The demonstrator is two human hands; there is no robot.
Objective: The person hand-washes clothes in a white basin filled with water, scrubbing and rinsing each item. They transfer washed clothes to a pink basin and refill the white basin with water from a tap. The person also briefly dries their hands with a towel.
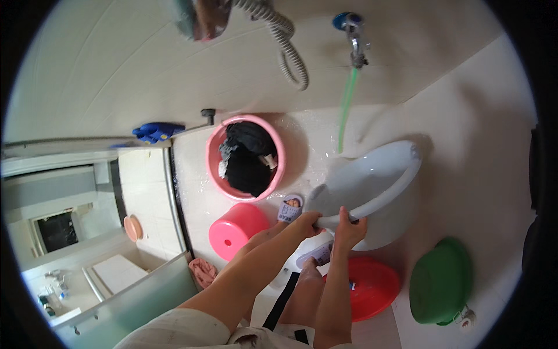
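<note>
Both my hands grip the near rim of a large whitish plastic basin (388, 213). The basin is tilted, its opening turned towards the wall and the left. My left hand (310, 223) holds the rim at its left end. A short way to the right, my right hand (351, 231) clasps the same rim with the thumb over the edge. Just beyond the basin, a green hose (347, 100) hangs from the metal tap (355, 41) on the wall. The underside of the basin is mostly hidden.
A pink basin (209, 170) of dark clothes stands left on the wet floor, near an upturned pink stool or bucket (239, 229). A red basin (375, 290) lies right of my legs; a green basin (440, 283) is farther right. A shower hose (283, 35) hangs above.
</note>
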